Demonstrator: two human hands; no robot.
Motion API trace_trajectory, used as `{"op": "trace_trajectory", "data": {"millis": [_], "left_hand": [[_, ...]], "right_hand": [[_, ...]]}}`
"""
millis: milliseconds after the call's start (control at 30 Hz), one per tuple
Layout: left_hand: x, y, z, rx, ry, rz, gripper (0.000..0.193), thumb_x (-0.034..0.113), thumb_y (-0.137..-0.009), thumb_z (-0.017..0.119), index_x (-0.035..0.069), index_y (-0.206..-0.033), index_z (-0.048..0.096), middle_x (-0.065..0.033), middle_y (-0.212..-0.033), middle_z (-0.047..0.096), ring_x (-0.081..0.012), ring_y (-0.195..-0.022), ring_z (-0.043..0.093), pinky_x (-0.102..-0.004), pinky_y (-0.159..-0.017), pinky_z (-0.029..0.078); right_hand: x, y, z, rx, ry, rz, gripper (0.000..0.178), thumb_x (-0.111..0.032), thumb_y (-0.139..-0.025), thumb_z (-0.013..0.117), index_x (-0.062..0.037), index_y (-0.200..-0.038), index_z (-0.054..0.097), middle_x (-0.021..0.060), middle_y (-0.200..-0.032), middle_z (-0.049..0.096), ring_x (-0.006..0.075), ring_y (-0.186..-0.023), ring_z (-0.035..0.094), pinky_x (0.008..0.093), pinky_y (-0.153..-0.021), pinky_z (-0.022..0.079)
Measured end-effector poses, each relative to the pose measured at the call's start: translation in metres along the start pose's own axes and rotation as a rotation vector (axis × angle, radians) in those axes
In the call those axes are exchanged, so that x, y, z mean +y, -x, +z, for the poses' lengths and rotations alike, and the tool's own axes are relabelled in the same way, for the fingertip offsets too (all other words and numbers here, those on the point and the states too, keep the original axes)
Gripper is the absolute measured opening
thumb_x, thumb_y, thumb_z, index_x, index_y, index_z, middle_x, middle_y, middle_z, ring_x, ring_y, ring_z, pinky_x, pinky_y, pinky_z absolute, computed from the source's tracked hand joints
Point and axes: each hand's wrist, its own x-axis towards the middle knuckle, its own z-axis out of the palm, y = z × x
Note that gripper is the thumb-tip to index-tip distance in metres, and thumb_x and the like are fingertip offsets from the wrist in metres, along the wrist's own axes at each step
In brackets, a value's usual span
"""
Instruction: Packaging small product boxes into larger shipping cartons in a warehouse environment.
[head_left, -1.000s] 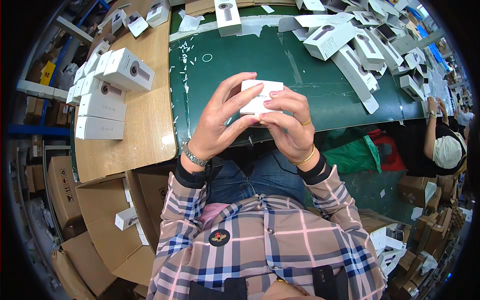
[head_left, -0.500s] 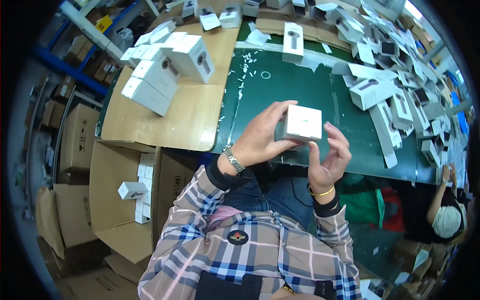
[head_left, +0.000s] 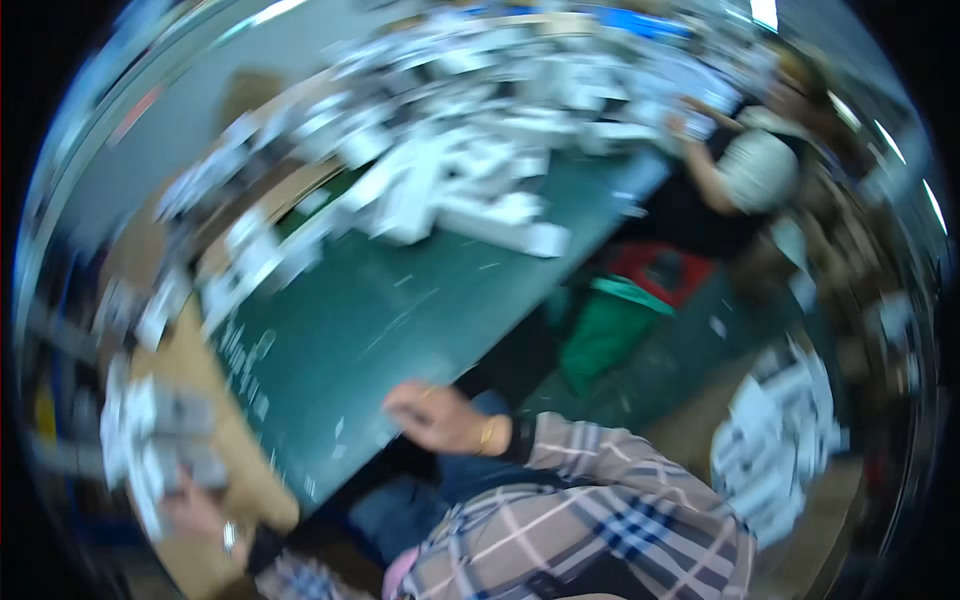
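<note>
Several white boxes (head_left: 165, 410) stand on the wooden counter (head_left: 258, 485), just beside the left hand (head_left: 197, 512), its grip too blurred to tell; the right hand (head_left: 442, 418), fingers loosely half-open and empty, hovers at the green counter's (head_left: 340, 325) edge.

Open lane across the green tabletop (head_left: 365, 310)
Heaped boxes (head_left: 415, 185) block the far side; stacked boxes (head_left: 148, 415) and left hand (head_left: 198, 510) crowd the left; the right hand (head_left: 440, 418) hovers at the near edge.

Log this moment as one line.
left hand: at white boxes on wooden tabletop, grip blurred | right hand: at near edge of green tabletop, grip blurred | view: motion-blurred
</note>
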Motion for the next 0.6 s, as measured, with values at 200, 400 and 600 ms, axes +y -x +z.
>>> {"op": "trace_trajectory", "data": {"millis": [200,400,600], "left_hand": [[-0.012,0.006,-0.003,0.398,0.156,0.457,0.066,0.048,-0.083,0.09,-0.001,-0.122,0.07,-0.0211,-0.112,0.076,-0.0378,-0.094,0.073,-0.0478,-0.081,0.059],[-0.011,-0.01,0.002,0.414,0.308,0.447,0.068,0.054,-0.079,0.091,-0.004,-0.11,0.071,-0.0197,-0.097,0.076,-0.036,-0.082,0.074,-0.0466,-0.072,0.059],[-0.014,-0.01,-0.005,0.241,-0.047,0.241,0.076,0.058,-0.078,0.088,-0.006,-0.114,0.069,-0.0216,-0.099,0.075,-0.0358,-0.084,0.074,-0.0457,-0.072,0.06]], "right_hand": [[-0.003,-0.001,-0.004,-0.034,-0.031,-0.108,0.013,-0.003,-0.097,0.064,-0.0035,-0.111,0.064,0.0121,-0.106,0.066,0.0331,-0.098,0.067,0.0414,-0.085,0.056],[0.003,0.001,-0.001,-0.067,-0.015,-0.077,0.011,-0.002,-0.096,0.063,-0.0032,-0.107,0.063,0.0112,-0.103,0.065,0.0323,-0.096,0.067,0.0418,-0.084,0.055],[0.006,0.002,-0.001,-0.1,-0.007,-0.083,0.012,-0.001,-0.094,0.062,-0.0037,-0.105,0.063,0.011,-0.103,0.064,0.0321,-0.097,0.066,0.0429,-0.084,0.054]]}}
